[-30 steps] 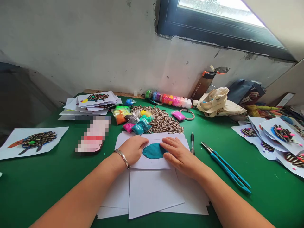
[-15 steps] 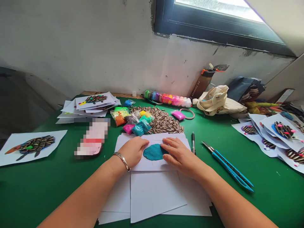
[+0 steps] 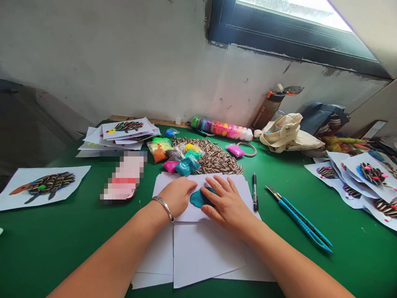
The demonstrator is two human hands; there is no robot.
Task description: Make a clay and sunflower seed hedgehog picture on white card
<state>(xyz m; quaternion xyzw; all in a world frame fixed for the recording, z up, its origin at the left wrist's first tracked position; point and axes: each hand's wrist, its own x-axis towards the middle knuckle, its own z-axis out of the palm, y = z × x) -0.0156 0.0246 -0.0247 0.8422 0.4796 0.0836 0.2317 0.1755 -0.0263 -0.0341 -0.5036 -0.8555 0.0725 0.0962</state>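
A flat teal oval of modelling clay (image 3: 196,199) lies on the top white sheet of paper (image 3: 187,215), partly covered by my right hand. My right hand (image 3: 228,203) is open, its spread fingers lying flat across the clay's right part. At the clay's left side, my left hand (image 3: 175,196) has its fingers bent and held together, keeping hold of the sheet; some of its fingertips are hidden. A silver bracelet (image 3: 164,208) circles the left wrist. More loose white paper (image 3: 204,256) lies below, nearer to me.
Behind the paper are bagged clay packets (image 3: 187,164) and a heap of sunflower seeds (image 3: 220,159). A pen (image 3: 254,192) and a blue utility knife (image 3: 302,221) lie to the right. Seed-covered pictures lie left (image 3: 46,186) and right (image 3: 372,174). A bottle (image 3: 268,109) stands at the wall.
My right hand has moved left over the clay and spread its fingers, covering more of it. My left hand stays beside the clay. The whole view has shifted slightly.
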